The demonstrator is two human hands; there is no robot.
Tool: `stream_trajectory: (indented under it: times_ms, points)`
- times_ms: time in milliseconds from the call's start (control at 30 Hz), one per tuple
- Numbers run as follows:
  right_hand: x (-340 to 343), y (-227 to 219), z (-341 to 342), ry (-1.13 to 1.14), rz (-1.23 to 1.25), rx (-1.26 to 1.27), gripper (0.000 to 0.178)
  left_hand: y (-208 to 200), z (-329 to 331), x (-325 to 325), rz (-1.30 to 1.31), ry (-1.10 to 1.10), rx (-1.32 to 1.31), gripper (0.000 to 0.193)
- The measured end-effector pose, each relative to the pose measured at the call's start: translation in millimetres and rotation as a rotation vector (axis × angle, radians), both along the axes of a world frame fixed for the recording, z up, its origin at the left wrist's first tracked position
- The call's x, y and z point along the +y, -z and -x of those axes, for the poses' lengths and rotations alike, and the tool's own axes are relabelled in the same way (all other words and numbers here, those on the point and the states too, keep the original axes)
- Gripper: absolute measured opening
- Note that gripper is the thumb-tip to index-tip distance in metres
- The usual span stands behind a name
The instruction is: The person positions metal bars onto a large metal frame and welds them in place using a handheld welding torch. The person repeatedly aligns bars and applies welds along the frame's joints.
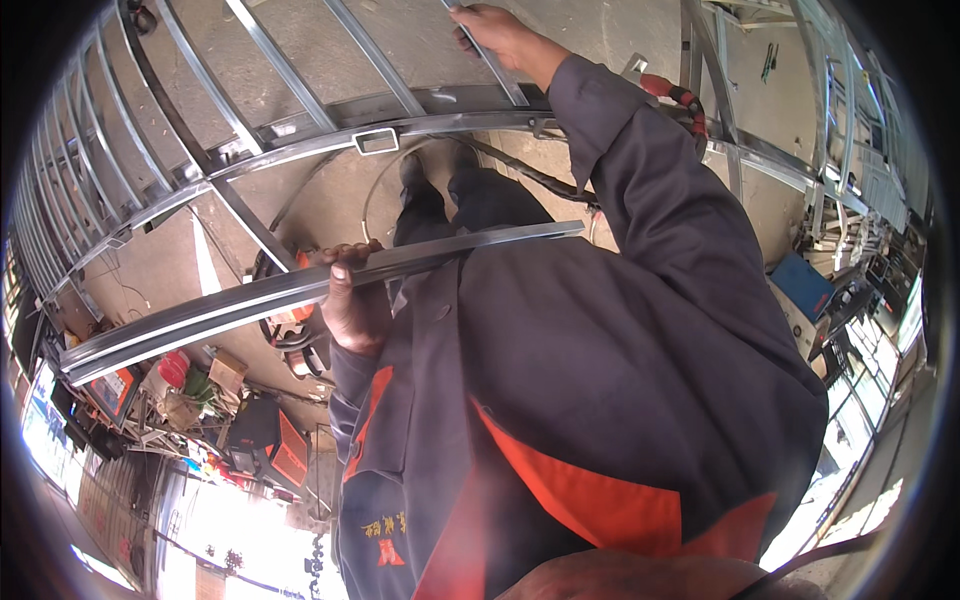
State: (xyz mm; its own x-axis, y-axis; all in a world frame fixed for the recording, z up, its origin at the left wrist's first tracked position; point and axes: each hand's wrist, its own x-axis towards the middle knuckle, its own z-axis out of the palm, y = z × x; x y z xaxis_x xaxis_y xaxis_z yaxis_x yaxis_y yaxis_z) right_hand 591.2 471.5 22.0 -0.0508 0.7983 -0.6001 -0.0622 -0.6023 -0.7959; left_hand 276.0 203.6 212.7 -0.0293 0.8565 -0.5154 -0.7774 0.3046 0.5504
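My left hand [357, 308] is closed around a small bundle of long metal bars [200, 312], held crosswise in front of my body. The bundle's left part reaches far out to the left, and one bar extends past the hand to the right. At the top, my right hand [500, 38] grips a slim metal bar [498, 78] with fingers curled about it. This bar's near end rests at the long rail of a metal frame [330, 143]. Several parallel bars [278, 62] stand along that frame to the left.
A short rectangular tube piece [377, 142] sits against the rail. Red-handled clamp or tool [672, 92] lies by the frame, right of my arm. Cables run over the floor near my feet. Orange-and-black machines [288, 450] and clutter stand lower left; a blue box [800, 287] is at right.
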Motion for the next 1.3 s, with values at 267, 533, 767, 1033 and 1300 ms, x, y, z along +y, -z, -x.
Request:
stream_trajectory:
  times_ms: [267, 533, 767, 1033, 1300]
  points:
    - [-11.8, -2.5, 10.6, 0.028, -0.149, -0.133, 0.029, -0.7, -3.4, 10.0, 0.011, 0.037, -0.005, 0.032]
    - [-161.6, -129.2, 43.2, -0.681, -0.449, -0.050, 0.059, 5.2, -25.7, 39.7, -0.126, 0.114, -0.006, 0.043]
    - [-237.5, -172.1, 5.6, -0.589, -0.170, -0.136, 0.044, -11.6, -57.2, 64.7, -0.080, 0.437, 0.213, 0.083]
    - [-147.8, -155.1, -93.3, -0.112, -0.280, -0.764, 0.045, -12.8, -56.3, 55.6, 0.019, 0.398, 0.215, 0.068]
    - [16.5, -92.3, -102.8, -0.083, -0.464, -0.736, 0.038, -12.7, -41.0, 34.1, 0.035, 0.387, 0.358, 0.074]
